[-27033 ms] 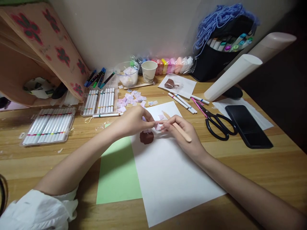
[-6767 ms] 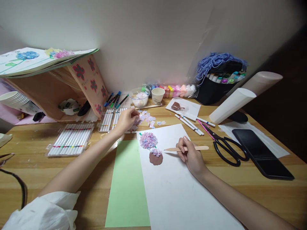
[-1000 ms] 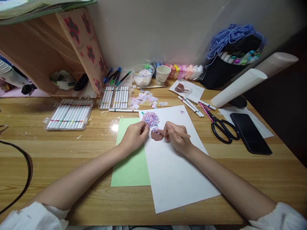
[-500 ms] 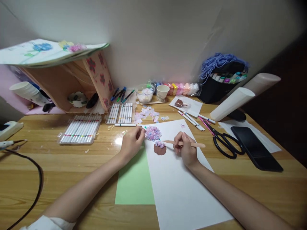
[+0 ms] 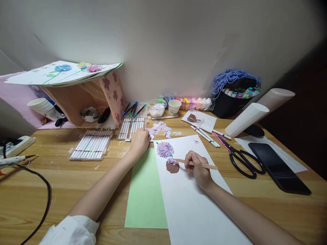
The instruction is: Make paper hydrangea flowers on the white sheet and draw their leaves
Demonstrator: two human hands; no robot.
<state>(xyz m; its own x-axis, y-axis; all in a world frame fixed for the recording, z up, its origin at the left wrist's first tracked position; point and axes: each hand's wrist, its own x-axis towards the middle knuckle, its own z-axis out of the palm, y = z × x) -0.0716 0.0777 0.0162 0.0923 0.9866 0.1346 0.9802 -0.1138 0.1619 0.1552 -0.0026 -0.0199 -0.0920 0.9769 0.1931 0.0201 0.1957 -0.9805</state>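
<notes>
My right hand grips a wooden craft stick above the white paper. The stick's far end reaches a brown round patch, whose upper edge is covered with pink and purple paper bits. Above it is a round cluster of pastel paper bits with a green mark at its upper left. My left hand is closed, fingers curled, off the white paper's upper left corner and close to loose paper scraps. Its fingertips are hidden, so anything small between them does not show.
Green paper lies partly beneath the white sheet. Marker cases stand left; scissors and a phone lie right. At the back are a paper cup, a bowl of scraps and a black pen holder.
My left hand has moved away from the paper-bit cluster, up and left toward the loose scraps. My right hand keeps the craft stick at the brown patch. The camera view has shifted slightly.
</notes>
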